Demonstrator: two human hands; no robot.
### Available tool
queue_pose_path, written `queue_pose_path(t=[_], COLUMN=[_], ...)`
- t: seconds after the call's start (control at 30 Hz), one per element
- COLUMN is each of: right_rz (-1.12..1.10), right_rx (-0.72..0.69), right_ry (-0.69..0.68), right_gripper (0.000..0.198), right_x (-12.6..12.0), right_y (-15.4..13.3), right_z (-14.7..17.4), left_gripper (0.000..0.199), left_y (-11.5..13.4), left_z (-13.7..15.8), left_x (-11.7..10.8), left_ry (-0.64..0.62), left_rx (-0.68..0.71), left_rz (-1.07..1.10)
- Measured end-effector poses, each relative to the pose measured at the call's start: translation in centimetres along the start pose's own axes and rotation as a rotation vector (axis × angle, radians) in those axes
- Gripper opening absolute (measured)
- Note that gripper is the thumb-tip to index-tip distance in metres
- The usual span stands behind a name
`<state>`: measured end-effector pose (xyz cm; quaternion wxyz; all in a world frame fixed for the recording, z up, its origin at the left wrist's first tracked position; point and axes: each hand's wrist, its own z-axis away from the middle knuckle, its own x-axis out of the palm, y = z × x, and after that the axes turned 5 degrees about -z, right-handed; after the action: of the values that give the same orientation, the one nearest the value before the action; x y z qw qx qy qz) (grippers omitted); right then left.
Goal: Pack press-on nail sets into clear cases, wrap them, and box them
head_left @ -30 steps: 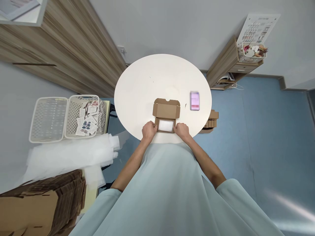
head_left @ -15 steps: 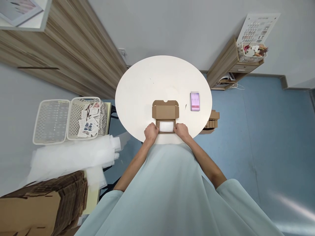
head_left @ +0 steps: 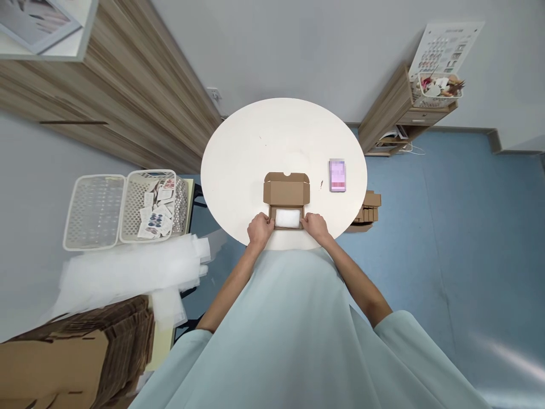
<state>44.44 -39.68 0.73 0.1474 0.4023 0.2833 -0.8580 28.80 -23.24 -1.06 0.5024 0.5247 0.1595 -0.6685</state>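
Note:
A small brown cardboard box (head_left: pixel 286 193) sits near the front edge of the round white table (head_left: pixel 281 125), its flapped lid folded back away from me. Inside it lies a white wrapped packet (head_left: pixel 288 218). My left hand (head_left: pixel 260 229) is closed on the box's left side near the front corner. On the opposite side, my right hand (head_left: pixel 315 226) pinches the right wall. The thumbs are close to the ends of the packet; whether they touch it I cannot tell.
A phone (head_left: pixel 337 175) lies on the table's right. To the left are an open white basket (head_left: pixel 147 204) of cards, white wrapping sheets (head_left: pixel 136 270) and stacked flat cardboard (head_left: pixel 55 363). Folded boxes (head_left: pixel 368 211) stand below the table's right edge; a wooden cabinet (head_left: pixel 389 108) is behind.
Both hands still grip the box, with only a slight shift of the fingers. The camera view has moved slightly, so the things at left appear a little further right.

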Motion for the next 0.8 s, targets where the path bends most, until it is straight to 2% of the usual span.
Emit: queue_pose_path(t=[0.17,0.33,0.43,0.53,0.63,0.8], right_rz=[-0.121,-0.378,-0.507,-0.597,-0.692,-0.852], right_rx=[0.036,0.007,0.015,0.014,0.002,0.007], right_ry=[0.046,0.25,0.264,0.226,0.197,0.165], right_gripper=[0.031,0.038,0.044,0.044,0.044,0.065], right_x=[-0.8,-3.7,-5.2,-5.7,-5.5,-4.9], right_y=[0.6,1.4,1.2,0.7,0.5,0.8], right_z=[-0.4,-2.5,-4.3,-6.0,-7.0,-7.3], left_gripper=[0.022,0.04,0.056,0.061,0.06,0.067], left_y=[-0.7,-0.6,-0.1,0.5,0.8,1.3], left_z=[0.0,-3.5,-6.3,-8.1,-8.6,-8.1], left_x=[-0.8,-2.7,-3.6,-4.1,-4.3,-4.8], left_ry=[0.091,0.164,0.083,-0.003,-0.05,-0.117], left_rx=[-0.009,0.022,-0.003,0.002,0.07,0.144], left_rz=[0.116,0.338,0.474,0.572,0.645,0.703])
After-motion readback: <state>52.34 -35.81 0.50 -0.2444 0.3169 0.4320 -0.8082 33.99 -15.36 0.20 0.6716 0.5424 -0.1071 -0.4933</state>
